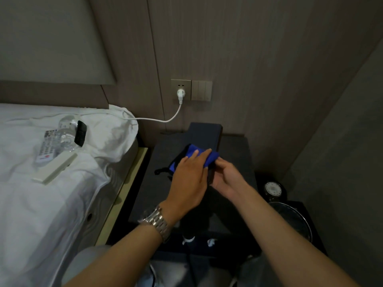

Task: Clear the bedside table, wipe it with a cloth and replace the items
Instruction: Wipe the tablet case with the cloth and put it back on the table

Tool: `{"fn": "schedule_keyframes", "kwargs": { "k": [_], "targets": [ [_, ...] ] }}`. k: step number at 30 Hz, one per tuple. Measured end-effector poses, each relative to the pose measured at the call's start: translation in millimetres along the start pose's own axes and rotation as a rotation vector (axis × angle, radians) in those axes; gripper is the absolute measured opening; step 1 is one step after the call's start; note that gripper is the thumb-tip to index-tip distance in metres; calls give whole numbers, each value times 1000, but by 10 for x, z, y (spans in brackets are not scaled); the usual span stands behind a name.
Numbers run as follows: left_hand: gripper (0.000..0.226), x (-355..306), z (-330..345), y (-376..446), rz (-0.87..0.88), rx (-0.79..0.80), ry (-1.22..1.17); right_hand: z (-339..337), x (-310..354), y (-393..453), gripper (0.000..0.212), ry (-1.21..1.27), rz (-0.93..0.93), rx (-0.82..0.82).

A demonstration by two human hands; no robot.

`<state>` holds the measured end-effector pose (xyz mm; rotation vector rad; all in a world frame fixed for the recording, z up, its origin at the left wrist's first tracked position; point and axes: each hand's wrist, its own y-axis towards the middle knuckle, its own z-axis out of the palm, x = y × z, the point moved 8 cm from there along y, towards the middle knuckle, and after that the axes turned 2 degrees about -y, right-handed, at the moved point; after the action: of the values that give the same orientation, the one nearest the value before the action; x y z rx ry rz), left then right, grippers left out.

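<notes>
Cloth (pixel 199 155) lies under your flat, open left hand (pixel 189 179) on the desk (pixel 149 195), its right corner pinched by your right hand (pixel 227 179).

A blue cloth (pixel 198 155), folded and crumpled, lies under the fingers of the left hand (pixel 187 180) and just beyond the right hand (pixel 226 180), over a dark desk (pixel 234 154). Far left of both hands, a grey remote (pixel 48 146), a clear bottle (pixel 67 132), a black device (pixel 80 133) and a white remote (pixel 55 168) lie on the bed (pixel 41 204).
</notes>
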<state>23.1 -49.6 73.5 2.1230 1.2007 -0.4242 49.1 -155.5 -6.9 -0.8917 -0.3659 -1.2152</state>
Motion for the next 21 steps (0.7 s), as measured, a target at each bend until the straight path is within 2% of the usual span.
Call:
{"fn": "schedule_keyframes", "kwargs": {
  "k": [3,7,10,12,15,16,19,21],
  "targets": [
    [52,-98,19,-138,9,-43,34,-107,91,-31,23,48,0,-121],
    [54,-57,0,-256,-106,-179,-112,-84,151,-18,36,118,-21,-195],
    [54,-17,-58,-305,-226,-360,-330,29,184,-35,32,209,-51,-161],
    [54,84,-95,-313,-392,-459,-527,104,190,-73,33,264,-34,-119],
    [51,375,173,-243,-724,-435,-944,192,120,-130,38,271,44,-60],
    [51,425,247,-225,-770,-435,-1057,218,101,-155,40,256,52,-37],
    [36,423,214,-195,-748,-520,-1274,213,98,-164,51,165,51,6],
    [38,366,156,-151,-719,-498,-1354,178,107,-142,57,101,82,19]
  ]
}}
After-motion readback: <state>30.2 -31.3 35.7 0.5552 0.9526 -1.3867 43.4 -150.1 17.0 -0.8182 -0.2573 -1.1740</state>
